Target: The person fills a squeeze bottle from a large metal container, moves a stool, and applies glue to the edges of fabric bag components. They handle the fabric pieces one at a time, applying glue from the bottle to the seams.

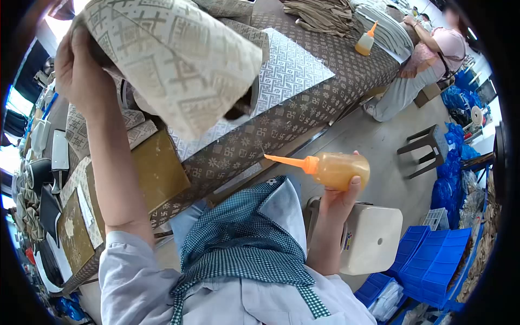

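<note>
- At the far left edge, dark and pale cut pieces (pixel 40 184) lie in stacks on the table (pixel 303 108), which is covered in brown patterned cloth.
- The left hand (pixel 78 70) is raised high, its fingers clamped on the edge of a patterned fabric-covered piece (pixel 173 59).
- That piece is held tilted in the air above the table, its pale geometric face turned toward the camera.
- Below it, a flat brown board (pixel 157 173) lies at the near edge of the table.
- The right hand (pixel 338 197) is closed around an amber glue bottle (pixel 333 169), held off the table above the person's lap, with its orange nozzle pointing left toward the table edge.
- Just behind the right forearm stands a white stool (pixel 374 238); blue crates (pixel 433 260) sit on the floor beside it.
- Farther right, at the table's far end, a second bottle (pixel 365 40) stands near a seated co-worker (pixel 428 54).
</note>
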### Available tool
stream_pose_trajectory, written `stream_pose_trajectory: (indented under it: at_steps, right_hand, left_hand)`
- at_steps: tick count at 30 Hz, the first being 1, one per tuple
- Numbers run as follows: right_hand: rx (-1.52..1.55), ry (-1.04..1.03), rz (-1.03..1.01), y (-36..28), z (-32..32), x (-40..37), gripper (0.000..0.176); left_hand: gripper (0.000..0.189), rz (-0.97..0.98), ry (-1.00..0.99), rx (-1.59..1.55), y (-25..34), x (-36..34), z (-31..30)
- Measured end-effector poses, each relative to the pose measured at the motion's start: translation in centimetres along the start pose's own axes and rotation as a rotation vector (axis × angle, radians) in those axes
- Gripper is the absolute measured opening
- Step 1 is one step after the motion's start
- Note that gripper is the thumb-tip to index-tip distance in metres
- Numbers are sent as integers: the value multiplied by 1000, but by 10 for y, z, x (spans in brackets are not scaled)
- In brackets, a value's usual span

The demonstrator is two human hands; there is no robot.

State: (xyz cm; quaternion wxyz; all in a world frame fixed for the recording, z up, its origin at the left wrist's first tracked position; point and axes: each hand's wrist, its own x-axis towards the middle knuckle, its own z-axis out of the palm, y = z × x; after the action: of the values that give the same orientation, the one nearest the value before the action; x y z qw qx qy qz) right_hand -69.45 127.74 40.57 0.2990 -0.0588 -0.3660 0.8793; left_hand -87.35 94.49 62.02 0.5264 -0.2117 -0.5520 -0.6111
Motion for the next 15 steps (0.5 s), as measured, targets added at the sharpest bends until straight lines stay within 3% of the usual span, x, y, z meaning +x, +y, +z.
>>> stream_pose_trajectory:
  at_steps: [2, 3, 6, 7, 12, 15]
  right_hand:
    - [10, 18, -19, 0, -3, 2, 77]
    - [16, 24, -29, 1, -3, 5, 77]
    - [-31, 47, -40, 4, 0, 10, 75]
    - [-36, 35, -43, 7, -1, 12, 74]
    - [-62, 8, -30, 35, -3, 25, 64]
    - [-112, 9, -8, 50, 8, 31, 60]
  left_hand:
    - [25, 55, 29, 14, -11, -5, -20]
    - [29, 19, 79, 190, -3, -29, -22]
    - [36, -273, 149, 152, -25, -98, -68]
    - [37, -259, 49, 238, -30, -124, -102]
    - [38, -559, 138, 216, -7, -188, -175]
    - [39, -619, 19, 369, -6, -201, -215]
